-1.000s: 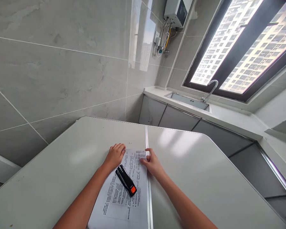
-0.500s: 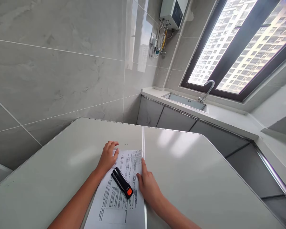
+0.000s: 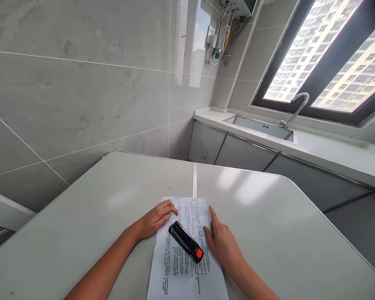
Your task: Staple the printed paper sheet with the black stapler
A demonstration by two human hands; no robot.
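Printed sheets of paper [image 3: 184,287] lie on the pale table [image 3: 137,179], over its metal seam. A black stapler [image 3: 186,241] with an orange end rests diagonally on top of them. My left hand [image 3: 159,217] lies on the upper left edge of the paper, its fingers a little bent and apart, holding nothing. Along the right edge of the paper is my right hand [image 3: 221,241], with thumb and index finger spread and nothing held. Neither hand touches the stapler.
Beyond the table, a white counter [image 3: 325,152] holds a sink [image 3: 262,127] with a curved faucet [image 3: 296,110] beneath a window. A grey tiled wall [image 3: 81,100] stands at the left. Pipes and cables hang in the far corner.
The paper and stapler have shifted right relative to the table seam, which the paper now covers. Both hands have moved right with them, and the camera view has turned slightly.
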